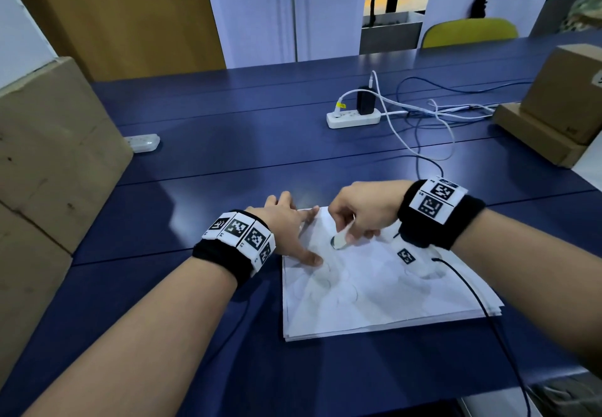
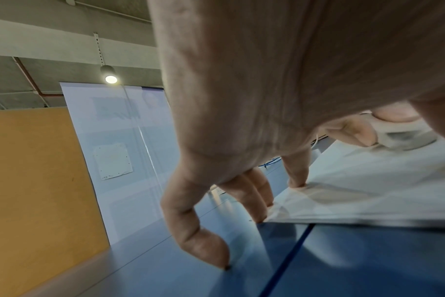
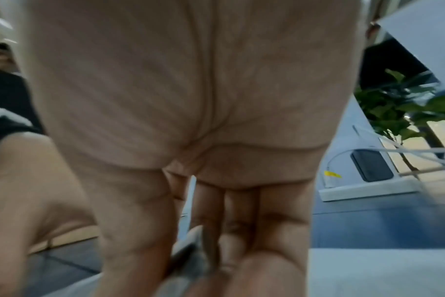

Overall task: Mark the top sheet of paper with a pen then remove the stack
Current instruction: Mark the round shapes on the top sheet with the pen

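Note:
A stack of white paper [image 1: 374,299] lies on the blue table [image 1: 228,162], slightly fanned at its near edge. My left hand [image 1: 303,234] is spread flat at the stack's far left corner, thumb and straight fingers pressing the top sheet [image 2: 368,191], the little finger on the table. My right hand [image 1: 350,235] hovers over the sheet's far part and pinches a short white pen [image 1: 340,239] with a dark end, angled down toward the paper. The pen [image 2: 404,134] shows between the right fingertips; in the blurred right wrist view the pen [image 3: 188,259] is a grey streak. Faint curved lines show on the sheet.
Large cardboard boxes [image 1: 49,156] stand at the left edge, smaller cardboard boxes [image 1: 560,107] at the far right. A white power strip [image 1: 353,117] with a charger and loose cables sits behind the paper. A black wrist cable [image 1: 472,286] crosses the stack's right side.

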The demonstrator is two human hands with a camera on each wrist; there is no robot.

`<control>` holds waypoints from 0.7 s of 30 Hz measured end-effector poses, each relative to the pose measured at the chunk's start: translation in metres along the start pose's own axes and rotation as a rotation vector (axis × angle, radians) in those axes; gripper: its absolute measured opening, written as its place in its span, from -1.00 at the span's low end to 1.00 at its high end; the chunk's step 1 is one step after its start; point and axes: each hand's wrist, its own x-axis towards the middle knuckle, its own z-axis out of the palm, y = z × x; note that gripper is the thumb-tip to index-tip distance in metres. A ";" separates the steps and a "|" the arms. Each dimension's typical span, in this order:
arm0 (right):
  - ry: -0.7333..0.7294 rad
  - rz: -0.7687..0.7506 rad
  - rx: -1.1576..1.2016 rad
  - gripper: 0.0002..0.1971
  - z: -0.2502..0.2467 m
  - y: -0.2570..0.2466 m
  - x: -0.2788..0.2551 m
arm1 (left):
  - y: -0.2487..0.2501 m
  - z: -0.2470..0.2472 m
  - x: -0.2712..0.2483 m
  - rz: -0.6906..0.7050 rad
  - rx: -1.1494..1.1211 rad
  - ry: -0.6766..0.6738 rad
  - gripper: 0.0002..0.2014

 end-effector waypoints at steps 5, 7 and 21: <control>0.261 0.116 -0.023 -0.90 -0.011 0.011 0.009 | 0.000 0.002 -0.002 0.000 0.009 0.021 0.10; 0.277 0.087 0.006 -0.88 -0.011 0.013 0.006 | 0.001 0.004 -0.004 0.000 0.011 0.030 0.10; 0.180 0.047 -0.010 -0.81 -0.002 -0.003 -0.010 | 0.013 0.010 -0.021 -0.037 -0.071 0.046 -0.02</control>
